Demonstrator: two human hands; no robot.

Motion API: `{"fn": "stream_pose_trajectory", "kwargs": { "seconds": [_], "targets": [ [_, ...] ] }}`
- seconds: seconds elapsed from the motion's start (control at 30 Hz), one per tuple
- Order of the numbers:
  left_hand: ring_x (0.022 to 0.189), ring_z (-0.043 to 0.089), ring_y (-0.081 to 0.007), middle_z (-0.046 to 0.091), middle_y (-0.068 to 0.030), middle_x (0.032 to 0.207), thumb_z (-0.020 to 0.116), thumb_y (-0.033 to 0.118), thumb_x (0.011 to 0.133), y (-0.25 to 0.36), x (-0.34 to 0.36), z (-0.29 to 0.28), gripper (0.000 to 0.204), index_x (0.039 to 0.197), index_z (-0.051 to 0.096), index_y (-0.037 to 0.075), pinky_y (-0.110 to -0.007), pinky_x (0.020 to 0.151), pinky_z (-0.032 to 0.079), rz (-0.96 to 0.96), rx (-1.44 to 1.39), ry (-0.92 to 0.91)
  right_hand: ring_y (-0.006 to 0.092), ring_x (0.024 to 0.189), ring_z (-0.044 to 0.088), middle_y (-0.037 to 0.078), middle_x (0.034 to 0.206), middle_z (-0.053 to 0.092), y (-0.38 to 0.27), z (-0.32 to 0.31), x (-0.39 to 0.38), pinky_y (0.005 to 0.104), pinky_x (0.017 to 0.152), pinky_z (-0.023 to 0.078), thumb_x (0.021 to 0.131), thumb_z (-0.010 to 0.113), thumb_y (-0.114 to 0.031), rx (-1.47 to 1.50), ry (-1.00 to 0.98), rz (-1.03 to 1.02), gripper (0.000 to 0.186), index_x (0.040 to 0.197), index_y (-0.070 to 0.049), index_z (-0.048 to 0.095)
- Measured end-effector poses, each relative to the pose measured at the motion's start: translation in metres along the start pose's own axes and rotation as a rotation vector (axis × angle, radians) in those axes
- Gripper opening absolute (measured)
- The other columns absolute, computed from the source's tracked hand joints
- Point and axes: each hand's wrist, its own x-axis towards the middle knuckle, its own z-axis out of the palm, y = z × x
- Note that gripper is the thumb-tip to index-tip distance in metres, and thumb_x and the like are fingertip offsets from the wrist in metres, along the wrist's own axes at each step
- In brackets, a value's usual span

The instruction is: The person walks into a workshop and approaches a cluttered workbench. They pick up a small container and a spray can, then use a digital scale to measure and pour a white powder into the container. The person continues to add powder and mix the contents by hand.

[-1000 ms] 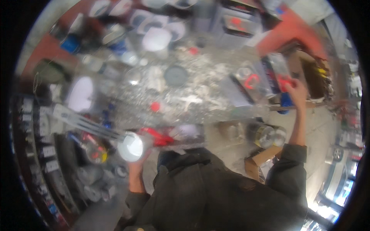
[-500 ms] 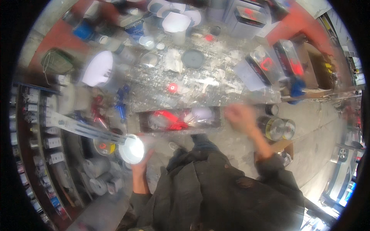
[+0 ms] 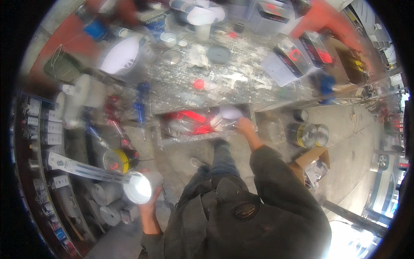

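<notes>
In my left hand [image 3: 150, 206] is a white cup [image 3: 140, 188], fingers wrapped round its side. A long pale mixing stick [image 3: 82, 169] with printed marks leans out of the cup to the left. My right hand [image 3: 246, 126] reaches into the right end of an open drawer [image 3: 189, 140] under the bench. Its fingers are blurred and partly hidden, beside a white rounded item [image 3: 230, 112]. Red pieces [image 3: 189, 116] and clear plastic wrapping lie further left in the drawer.
The paint-stained bench [image 3: 172, 93] carries a large tub with a white top [image 3: 120, 58], a grey lid [image 3: 219, 55] and boxed cans [image 3: 293, 56]. Blue [image 3: 139, 105] and red spray guns [image 3: 115, 118] hang at its left front. Yellow-banded tins [image 3: 304, 136] and a cardboard box [image 3: 312, 162] stand at right.
My right hand has moved left from beside the drawer into its right end. My left hand, with the cup and stick, has shifted slightly down and left in the view.
</notes>
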Motion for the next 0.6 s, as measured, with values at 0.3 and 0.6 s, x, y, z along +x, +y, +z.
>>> {"fn": "stream_pose_trajectory", "kwargs": {
  "seconds": [0.3, 0.6],
  "targets": [
    [0.119, 0.054, -0.0257, 0.053, -0.0093, 0.131, 0.089, 0.015, 0.067, 0.003, 0.009, -0.001, 0.082, 0.137, 0.047, 0.007, -0.042, 0.102, 0.046, 0.037, 0.012, 0.008, 0.0390, 0.092, 0.070, 0.021, 0.094, 0.072, -0.017, -0.002, 0.002, 0.0491, 0.083, 0.055, 0.083, 0.061, -0.028, 0.076, 0.130, -0.299, 0.024, 0.089, -0.007, 0.072],
    [0.116, 0.056, -0.0260, 0.056, -0.0103, 0.127, 0.085, 0.009, 0.066, 0.006, 0.058, 0.080, 0.080, 0.136, 0.047, 0.007, -0.042, 0.100, 0.048, 0.086, 0.042, -0.137, 0.0353, 0.114, 0.059, 0.015, 0.117, 0.066, -0.028, -0.101, -0.069, 0.0505, 0.097, 0.045, 0.081, 0.065, -0.021, -0.014, 0.169, -0.659, 0.010, 0.081, -0.011, 0.068]
  ]
}}
